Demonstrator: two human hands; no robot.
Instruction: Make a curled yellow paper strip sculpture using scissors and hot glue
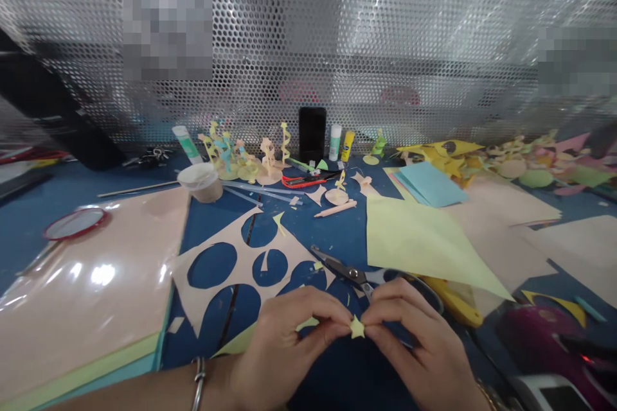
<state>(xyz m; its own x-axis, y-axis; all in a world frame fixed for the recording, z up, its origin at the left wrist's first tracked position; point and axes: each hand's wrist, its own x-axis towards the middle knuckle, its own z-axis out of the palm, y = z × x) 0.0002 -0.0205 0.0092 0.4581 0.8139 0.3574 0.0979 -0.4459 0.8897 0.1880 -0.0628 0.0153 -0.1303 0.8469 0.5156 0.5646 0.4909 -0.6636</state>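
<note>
A small pale yellow paper star (357, 327) is held between my two hands near the table's front edge. The thumb and index finger of my left hand (294, 340) pinch its left point. On the other side, the thumb and index finger of my right hand (419, 340) pinch its right point. Just beyond my hands lie scissors (354, 274) with their blades towards the upper left. A pink paper sheet (245, 258) with several round holes lies beyond my left hand. A pale green sheet (424, 237) lies beyond my right hand.
Paper spirals on round bases (231, 157), glue sticks (334, 143) and a black phone (312, 133) stand along the metal mesh (270, 45). A tub (200, 181) is at the back left. Blue paper (429, 183) and a magenta object (540, 340) are to the right.
</note>
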